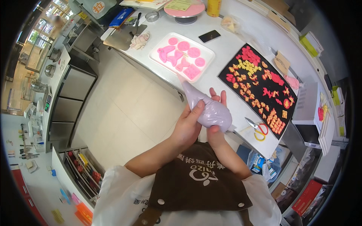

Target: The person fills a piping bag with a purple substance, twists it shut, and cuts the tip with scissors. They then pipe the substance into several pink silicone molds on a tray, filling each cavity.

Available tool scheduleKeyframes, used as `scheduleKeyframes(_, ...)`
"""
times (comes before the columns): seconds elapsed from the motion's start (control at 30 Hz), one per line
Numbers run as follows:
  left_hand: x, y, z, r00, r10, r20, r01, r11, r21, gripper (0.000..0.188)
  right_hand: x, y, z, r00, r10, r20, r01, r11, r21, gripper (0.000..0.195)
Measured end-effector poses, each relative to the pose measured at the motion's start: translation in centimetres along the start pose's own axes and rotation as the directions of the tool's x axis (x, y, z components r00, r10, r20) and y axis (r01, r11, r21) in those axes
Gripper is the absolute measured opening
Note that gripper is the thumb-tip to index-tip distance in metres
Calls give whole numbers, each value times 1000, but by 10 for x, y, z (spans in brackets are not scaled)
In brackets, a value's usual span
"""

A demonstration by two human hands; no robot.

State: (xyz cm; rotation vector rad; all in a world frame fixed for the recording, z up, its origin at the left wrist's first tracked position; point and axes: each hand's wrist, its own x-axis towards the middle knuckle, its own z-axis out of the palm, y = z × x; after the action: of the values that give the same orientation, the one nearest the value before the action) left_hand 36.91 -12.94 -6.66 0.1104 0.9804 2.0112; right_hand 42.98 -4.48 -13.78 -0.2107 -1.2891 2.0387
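A clear plastic piping bag filled with pale purple paste is held in front of my apron, its narrow tip pointing up and left. My left hand wraps its neck side, thumb lying on top. Under the bag's full end is my right hand, thumb pressed on the near side and fingertips showing past the far side. Just beyond the tip, a white tray carries several pink moulds, some round, some tail-shaped, one square. The bag's tip overlaps the tray's near edge in view; contact cannot be told.
Right of the tray lies a black mat covered with small red, yellow and orange shaped pieces. Scissors with red and yellow handles rest near the table edge. Further back are a phone, a crumpled cloth and a pink turntable.
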Motion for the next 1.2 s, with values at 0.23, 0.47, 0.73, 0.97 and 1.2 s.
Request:
scheduleKeyframes(0.23,75,80,-73,936,-351,39,252,742,622,44,94,15,17,953,259,-160,-209,938,276,42)
scheduleKeyframes(0.47,161,163,-74,806,245,538,-534,-88,841,63,167,103,31,980,179,-90,-185,981,-61,49)
scheduleKeyframes(0.73,287,186,-127,645,302,702,-727,-43,686,24,258,164,70,911,395,-123,-411,898,-160,46)
scheduleKeyframes(0.97,334,169,-147,603,397,692,-795,369,481,16,299,240,83,971,235,-45,-235,900,-367,38)
scheduleKeyframes(1.2,344,177,-198,730,197,655,-669,406,623,17,325,314,96,970,154,-189,-185,970,-159,26)
